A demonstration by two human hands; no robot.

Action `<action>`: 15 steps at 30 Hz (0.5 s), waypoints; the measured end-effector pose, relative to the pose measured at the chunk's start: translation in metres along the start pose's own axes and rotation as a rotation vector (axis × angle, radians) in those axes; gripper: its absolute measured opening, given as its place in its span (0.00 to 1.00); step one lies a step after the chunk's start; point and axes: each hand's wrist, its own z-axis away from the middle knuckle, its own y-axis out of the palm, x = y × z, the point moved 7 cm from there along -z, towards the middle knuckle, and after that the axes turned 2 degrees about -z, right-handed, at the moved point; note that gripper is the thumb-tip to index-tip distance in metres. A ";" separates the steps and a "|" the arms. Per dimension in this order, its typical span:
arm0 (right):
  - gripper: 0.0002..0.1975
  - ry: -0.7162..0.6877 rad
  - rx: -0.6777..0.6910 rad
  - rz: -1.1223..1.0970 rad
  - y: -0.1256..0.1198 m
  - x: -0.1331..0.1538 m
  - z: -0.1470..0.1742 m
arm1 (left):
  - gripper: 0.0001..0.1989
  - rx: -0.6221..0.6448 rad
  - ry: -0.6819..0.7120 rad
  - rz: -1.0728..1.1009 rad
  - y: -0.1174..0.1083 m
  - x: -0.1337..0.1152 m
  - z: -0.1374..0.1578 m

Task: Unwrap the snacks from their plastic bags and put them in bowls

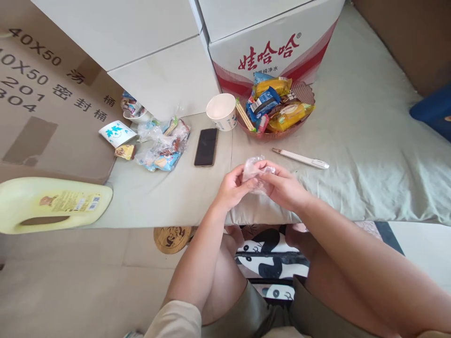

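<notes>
Between my two hands is a crumpled clear plastic bag (260, 184), above the front part of the cloth-covered surface. My left hand (233, 187) pinches its left side with thumb and fingers. On the right side, my right hand (284, 187) grips it too, fingers closed. Whether anything is inside the plastic, I cannot tell. Just beyond my hands lies a white utility knife (301, 158), and to their left a dark phone (206, 147). Farther back are a white paper cup (221, 112) and a reddish bowl (259, 136) piled with wrapped snacks (278, 105).
On the left lie snack packs in clear plastic (165, 145), a tipped paper cup (118, 134) and a small yellow packet (125, 151). A pale yellow jug (56, 204) rests at the left front edge. White boxes (268, 51) and a brown carton (52, 94) stand behind.
</notes>
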 end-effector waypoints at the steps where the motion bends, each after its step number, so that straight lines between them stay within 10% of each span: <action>1: 0.15 0.027 0.002 -0.050 0.001 -0.002 -0.002 | 0.26 -0.075 -0.006 0.001 -0.008 0.002 -0.001; 9: 0.08 0.089 -0.133 0.242 -0.007 -0.005 -0.021 | 0.17 -0.785 0.132 -0.280 -0.126 -0.019 -0.001; 15: 0.07 0.096 -0.024 0.330 0.008 -0.004 -0.030 | 0.06 -0.748 0.185 -1.160 -0.141 -0.114 -0.102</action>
